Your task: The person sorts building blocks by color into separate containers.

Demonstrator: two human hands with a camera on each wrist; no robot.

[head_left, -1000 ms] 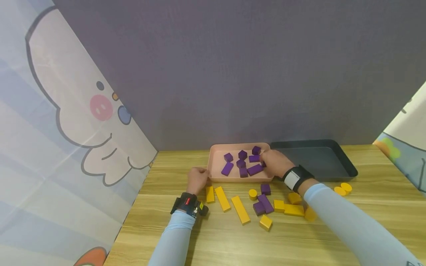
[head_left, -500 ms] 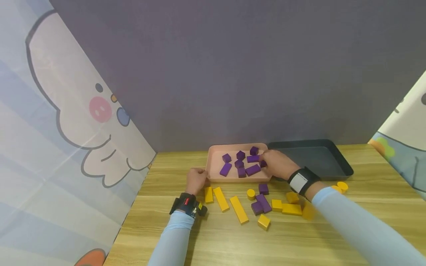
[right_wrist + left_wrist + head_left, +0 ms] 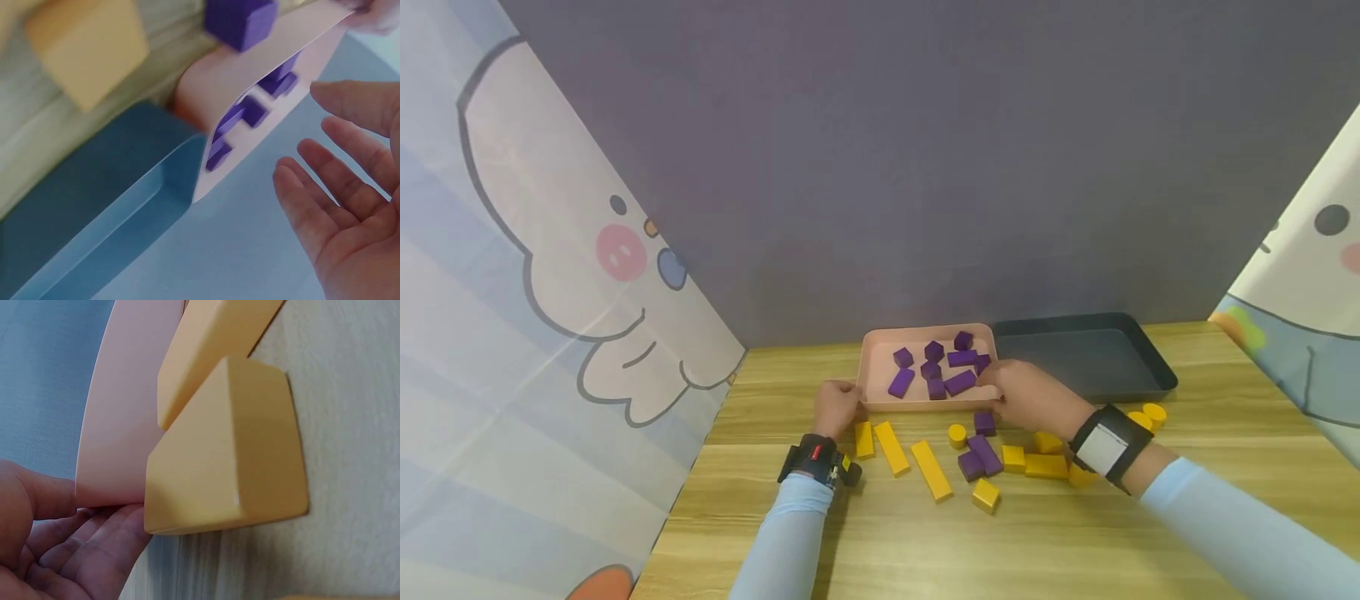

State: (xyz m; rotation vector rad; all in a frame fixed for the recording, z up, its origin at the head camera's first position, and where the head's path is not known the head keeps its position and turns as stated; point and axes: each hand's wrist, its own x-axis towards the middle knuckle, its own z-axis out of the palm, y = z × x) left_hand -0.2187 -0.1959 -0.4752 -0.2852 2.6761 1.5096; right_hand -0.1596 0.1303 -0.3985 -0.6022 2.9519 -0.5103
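In the head view a pink tray (image 3: 925, 403) holds several purple blocks, cubes and oblong ones such as the purple oblong block (image 3: 901, 382). My left hand (image 3: 837, 408) grips the tray's front left corner; in the left wrist view the thumb (image 3: 47, 494) lies at the rim and the other fingers below it. A yellow block (image 3: 212, 462) is right beside those fingers. Over the tray's front right corner is my right hand (image 3: 1030, 396). Its fingers (image 3: 306, 212) are spread and hold nothing in the right wrist view.
A dark tray (image 3: 1163, 379) adjoins the pink one on the right. In front lie several yellow blocks, such as a long yellow block (image 3: 932, 471), a yellow cylinder (image 3: 957, 435) and a purple cube (image 3: 984, 423). A grey wall (image 3: 880, 167) stands behind.
My right hand has let go of a purple block at the tray's right side and drawn back toward the front. The left hand keeps its place at the corner. The head view has shifted slightly.
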